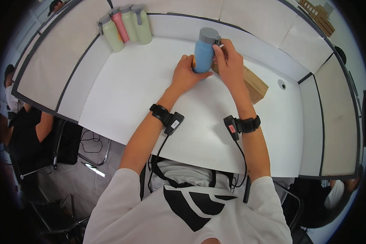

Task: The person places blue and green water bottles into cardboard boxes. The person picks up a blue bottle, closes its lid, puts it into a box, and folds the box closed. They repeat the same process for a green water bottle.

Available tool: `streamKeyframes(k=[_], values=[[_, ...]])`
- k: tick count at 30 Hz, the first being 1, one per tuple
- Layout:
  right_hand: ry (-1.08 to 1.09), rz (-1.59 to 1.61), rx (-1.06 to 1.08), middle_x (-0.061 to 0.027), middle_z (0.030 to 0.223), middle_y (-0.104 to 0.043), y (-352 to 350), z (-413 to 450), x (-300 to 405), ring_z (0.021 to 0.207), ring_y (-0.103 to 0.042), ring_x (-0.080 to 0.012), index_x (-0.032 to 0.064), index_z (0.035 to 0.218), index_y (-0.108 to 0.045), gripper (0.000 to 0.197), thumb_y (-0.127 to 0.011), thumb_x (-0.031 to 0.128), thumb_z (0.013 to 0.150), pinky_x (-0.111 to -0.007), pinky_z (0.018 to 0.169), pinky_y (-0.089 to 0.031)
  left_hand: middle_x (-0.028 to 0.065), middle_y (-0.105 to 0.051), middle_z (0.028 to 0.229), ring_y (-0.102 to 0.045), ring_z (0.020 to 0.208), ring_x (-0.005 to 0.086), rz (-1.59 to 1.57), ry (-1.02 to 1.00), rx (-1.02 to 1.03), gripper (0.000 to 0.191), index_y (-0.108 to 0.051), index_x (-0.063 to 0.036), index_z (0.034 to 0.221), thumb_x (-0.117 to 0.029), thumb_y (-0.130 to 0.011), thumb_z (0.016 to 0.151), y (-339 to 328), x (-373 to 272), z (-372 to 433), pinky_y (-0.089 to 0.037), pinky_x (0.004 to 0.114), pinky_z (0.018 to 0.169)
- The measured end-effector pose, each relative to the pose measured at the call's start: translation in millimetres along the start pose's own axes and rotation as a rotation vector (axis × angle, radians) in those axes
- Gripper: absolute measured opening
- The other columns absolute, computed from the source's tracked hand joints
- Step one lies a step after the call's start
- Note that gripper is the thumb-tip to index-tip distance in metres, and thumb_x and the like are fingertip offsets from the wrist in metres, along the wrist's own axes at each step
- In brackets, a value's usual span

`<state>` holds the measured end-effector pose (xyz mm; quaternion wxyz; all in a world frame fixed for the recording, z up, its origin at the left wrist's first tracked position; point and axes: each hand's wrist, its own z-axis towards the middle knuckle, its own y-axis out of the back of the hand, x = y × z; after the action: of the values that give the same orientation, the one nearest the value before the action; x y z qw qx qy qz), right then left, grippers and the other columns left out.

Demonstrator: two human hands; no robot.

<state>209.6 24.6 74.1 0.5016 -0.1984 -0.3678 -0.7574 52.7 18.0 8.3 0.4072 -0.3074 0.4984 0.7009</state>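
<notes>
A blue bottle [203, 55] with a grey lid stands upright, slightly tilted, over the white table [125, 100]. Wrapped around its lower part is my left hand [186, 73], the thumb across the front. My right hand [231, 62] has its thumb and fingers at the grey loop on the side of the lid, pinching it. Behind my right hand and forearm lies a brown cardboard box [255, 84], partly hidden. Whether the bottle's base touches the table cannot be told.
At the back left corner stand a pink bottle [120, 26] and several pale green bottles [113, 36] with grey lids. Partition walls [183, 26] enclose the table. A cable hole [281, 84] is at the right. Cables run from both wrist devices. Other people sit beyond the partitions.
</notes>
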Motion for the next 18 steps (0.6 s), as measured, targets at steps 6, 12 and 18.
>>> streamKeyframes(k=[6,12,18], values=[[0.021,0.017,-0.002,-0.0104,0.07,-0.064,3,-1,3,0.062,-0.064,-0.0237,0.0058,0.109,-0.06,0.017,-0.057,0.022,0.103,-0.034,0.061,-0.051,0.0095,-0.055,0.102,-0.061,0.09,0.0246,0.014,-0.003,0.009,0.06,-0.065,-0.0035,0.108,-0.04,-0.09,0.067,-1,-2,1,-0.052,0.037,0.079],[0.02,0.032,0.031,-0.0104,0.07,-0.065,6,0,1,0.061,-0.065,-0.024,0.0065,0.11,-0.06,0.017,-0.054,0.022,0.105,-0.035,0.059,-0.051,0.0093,-0.055,0.101,-0.06,0.088,0.0237,-0.031,-0.009,-0.002,0.057,-0.066,-0.0033,0.106,-0.038,-0.09,0.067,-2,-1,0,-0.051,0.036,0.078],[-0.096,0.007,0.144,-0.013,0.096,-0.072,22,5,-15,0.092,-0.068,-0.0291,0.0058,0.122,-0.063,0.051,-0.07,0.046,0.092,-0.04,0.081,-0.053,0.0092,-0.055,0.1,-0.06,0.087,0.0243,-0.05,0.028,0.002,0.061,-0.066,-0.0021,0.108,-0.041,-0.09,0.067,-3,-2,0,-0.051,0.036,0.077]])
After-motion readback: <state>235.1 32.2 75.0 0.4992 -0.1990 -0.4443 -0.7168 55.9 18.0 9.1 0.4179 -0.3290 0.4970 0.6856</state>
